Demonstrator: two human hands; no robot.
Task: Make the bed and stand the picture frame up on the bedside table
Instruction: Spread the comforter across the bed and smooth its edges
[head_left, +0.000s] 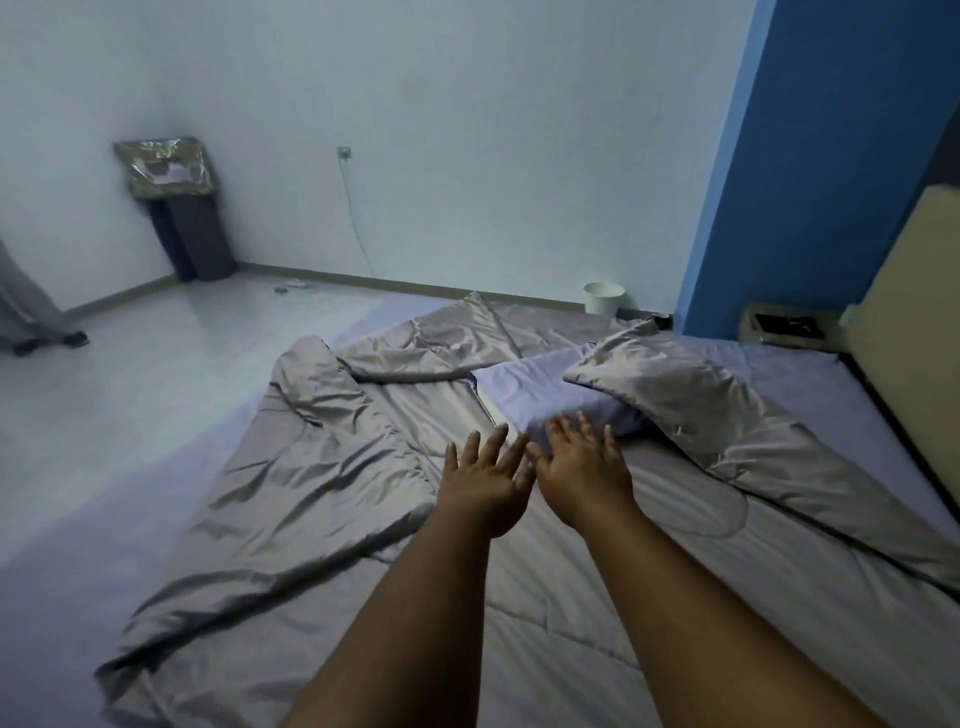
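The blanket (311, 493) lies on the bed (831, 384). A pillow (550, 395) lies in the middle, partly under the blanket. The left hand (485, 483) and right hand (584, 467) are just before it. A bin (603, 298) stands behind the bed.

A home bedroom: a bed (810, 374) with a rumpled grey quilt (311, 483), pillow (550, 395) and headboard (914, 332).

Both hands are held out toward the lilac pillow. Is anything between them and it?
Nothing visible lies between the left hand or right hand and the near side of the lilac pillow. A fold of the grey duvet lies over the pillow's right end, so it may drag.
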